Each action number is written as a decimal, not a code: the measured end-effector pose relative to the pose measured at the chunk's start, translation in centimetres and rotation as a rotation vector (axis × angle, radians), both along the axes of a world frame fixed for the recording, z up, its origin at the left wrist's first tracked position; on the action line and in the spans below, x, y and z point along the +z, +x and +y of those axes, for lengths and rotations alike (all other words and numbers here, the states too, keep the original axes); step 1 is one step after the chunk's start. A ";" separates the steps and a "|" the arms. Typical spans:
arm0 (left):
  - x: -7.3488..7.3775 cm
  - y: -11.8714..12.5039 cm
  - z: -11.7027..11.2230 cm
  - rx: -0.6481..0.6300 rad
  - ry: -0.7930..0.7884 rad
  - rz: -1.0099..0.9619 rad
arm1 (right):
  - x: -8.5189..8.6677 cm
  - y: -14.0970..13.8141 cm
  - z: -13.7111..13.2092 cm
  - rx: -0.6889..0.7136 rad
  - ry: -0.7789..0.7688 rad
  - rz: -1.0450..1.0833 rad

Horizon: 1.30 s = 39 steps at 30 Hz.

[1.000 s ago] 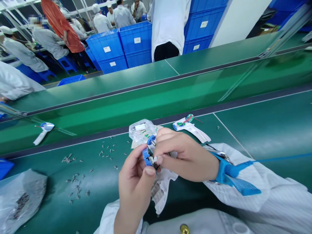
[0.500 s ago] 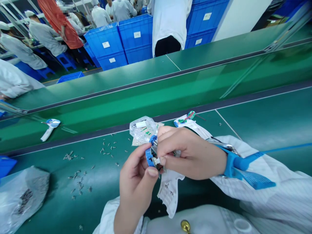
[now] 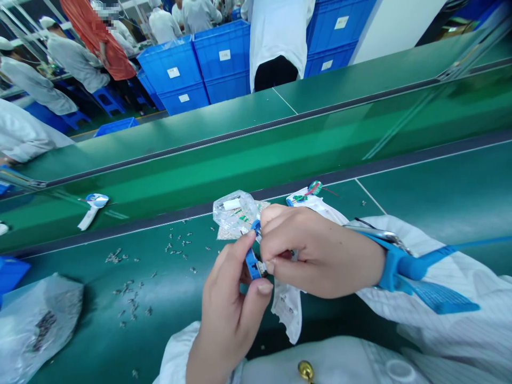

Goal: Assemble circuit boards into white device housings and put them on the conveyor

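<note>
My left hand (image 3: 232, 309) and my right hand (image 3: 316, 253) meet above the green bench, both holding a small blue plastic part (image 3: 253, 264) with metal pieces at its end. The left thumb and fingers grip its blue body, and the right fingertips pinch its upper end, hiding much of it. A crumpled white sheet (image 3: 288, 312) lies under my hands. Just beyond them are a clear plastic bag (image 3: 234, 209) with a white label and a white strip carrying a small green circuit board (image 3: 314, 188).
Several small metal parts (image 3: 132, 304) are scattered on the bench left of my hands, beside a grey-filled plastic bag (image 3: 40, 325). A blue anti-static wrist strap (image 3: 396, 269) circles my right wrist. Beyond a dark rail, a white-and-blue device (image 3: 94, 208) lies on a green belt. Co-workers and stacked blue crates (image 3: 224, 69) stand farther off.
The blue part has turned in my fingers and shows a narrower side. Both hands have shifted slightly right, and the view has tilted a little.
</note>
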<state>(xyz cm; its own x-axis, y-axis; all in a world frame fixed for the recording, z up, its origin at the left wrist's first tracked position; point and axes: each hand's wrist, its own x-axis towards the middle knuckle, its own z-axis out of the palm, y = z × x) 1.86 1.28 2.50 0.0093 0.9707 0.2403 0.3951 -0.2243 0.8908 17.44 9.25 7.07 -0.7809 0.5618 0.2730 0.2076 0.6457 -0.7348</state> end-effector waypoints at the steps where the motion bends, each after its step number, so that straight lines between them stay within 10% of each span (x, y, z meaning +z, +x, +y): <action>1: 0.0 0.1 0.0 0.005 0.033 0.044 | 0.0 0.0 0.0 0.000 0.003 -0.010; 16: 0.5 1.8 0.6 -0.096 0.081 0.575 | -0.8 1.2 0.8 0.058 -0.021 -0.086; 18: -0.2 1.4 1.1 -0.111 0.010 0.530 | -1.8 2.1 3.6 -0.095 0.024 -0.210; 22: -0.6 0.3 1.6 -0.076 -0.096 0.388 | -3.1 6.9 10.4 -0.870 0.190 -0.468; 25: 0.0 0.3 1.3 -0.083 -0.253 0.327 | -4.0 11.5 12.8 -1.064 0.146 -0.636; 34: -0.8 0.3 1.0 -0.278 -0.322 0.312 | -12.3 11.6 4.6 -0.914 -0.293 -0.970; 39: -1.5 -0.4 1.3 -0.343 -0.402 0.279 | -12.7 10.7 3.5 -0.893 -0.333 -0.846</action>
<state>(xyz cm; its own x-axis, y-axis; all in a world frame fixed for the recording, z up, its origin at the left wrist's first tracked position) 1.51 2.57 1.00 0.3479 0.9155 -0.2019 0.5913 -0.0471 0.8051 28.10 12.77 -5.58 0.0420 0.9249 -0.3780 0.9539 -0.1496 -0.2601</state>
